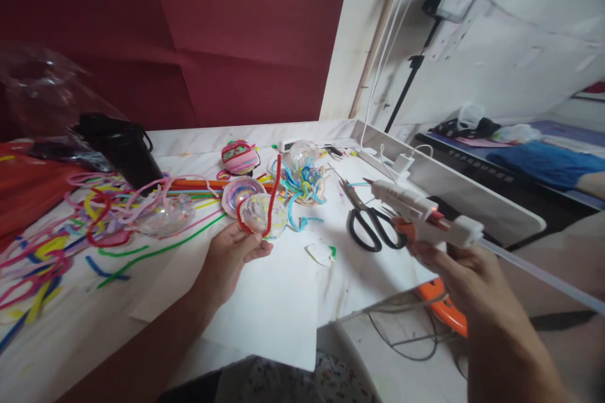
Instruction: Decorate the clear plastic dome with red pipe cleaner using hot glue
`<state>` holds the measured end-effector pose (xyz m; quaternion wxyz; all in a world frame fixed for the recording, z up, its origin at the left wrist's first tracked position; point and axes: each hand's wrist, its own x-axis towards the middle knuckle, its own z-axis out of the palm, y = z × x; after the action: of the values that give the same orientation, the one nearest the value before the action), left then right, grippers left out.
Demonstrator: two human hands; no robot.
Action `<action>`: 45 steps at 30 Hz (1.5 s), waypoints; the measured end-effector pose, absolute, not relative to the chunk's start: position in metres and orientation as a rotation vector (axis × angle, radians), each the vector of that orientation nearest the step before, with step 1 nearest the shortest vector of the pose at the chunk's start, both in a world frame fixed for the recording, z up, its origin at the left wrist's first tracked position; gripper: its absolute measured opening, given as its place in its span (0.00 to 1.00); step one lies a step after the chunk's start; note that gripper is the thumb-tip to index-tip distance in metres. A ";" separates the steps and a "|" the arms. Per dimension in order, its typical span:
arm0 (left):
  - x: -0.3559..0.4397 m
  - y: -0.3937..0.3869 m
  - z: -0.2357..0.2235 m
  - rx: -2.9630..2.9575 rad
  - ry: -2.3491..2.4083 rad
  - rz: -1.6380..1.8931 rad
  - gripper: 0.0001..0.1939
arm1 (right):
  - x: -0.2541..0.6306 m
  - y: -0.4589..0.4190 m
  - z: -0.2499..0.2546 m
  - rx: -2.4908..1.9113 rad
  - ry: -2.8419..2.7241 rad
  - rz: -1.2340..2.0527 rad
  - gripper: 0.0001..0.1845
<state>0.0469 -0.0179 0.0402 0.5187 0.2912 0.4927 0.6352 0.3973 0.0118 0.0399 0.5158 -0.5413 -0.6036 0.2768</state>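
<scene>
My left hand (239, 249) is closed in a pinch on a bent red pipe cleaner (275, 192). Its curve passes around a clear ball with coloured specks (262, 211); whether my fingers also grip the ball I cannot tell. Around the handle of a white glue gun (401, 201) wraps my right hand (467, 271), at the table's right side. The gun's nozzle points left, and a long pale glue stick (534, 271) sticks out of its back. Black-handled scissors (363, 217) lie just left of the gun.
Loose pipe cleaners (51, 258) and a clear dome (165, 214) spread over the left side, near a black container (118, 148). Behind are a pink wrapped ball (239, 157) and a blue curled bundle (307, 182). White paper (269, 315) lies in front; a power strip (378, 160) sits back right.
</scene>
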 end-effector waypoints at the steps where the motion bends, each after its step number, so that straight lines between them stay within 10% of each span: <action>1: 0.047 -0.017 0.039 0.702 1.176 1.516 0.17 | 0.392 0.004 0.041 -1.268 -1.436 0.801 0.13; 9: 0.047 -0.021 0.040 0.735 1.129 1.459 0.17 | 0.343 -0.032 0.043 -1.140 -1.649 1.252 0.22; 45: 0.052 -0.026 0.041 0.836 1.179 1.423 0.16 | 0.314 -0.034 0.032 -1.104 -1.970 1.252 0.22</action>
<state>0.0517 -0.0258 0.0406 0.5286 0.3498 0.4934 0.5956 0.3139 -0.0343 0.0316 0.2760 -0.4109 -0.7333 0.4661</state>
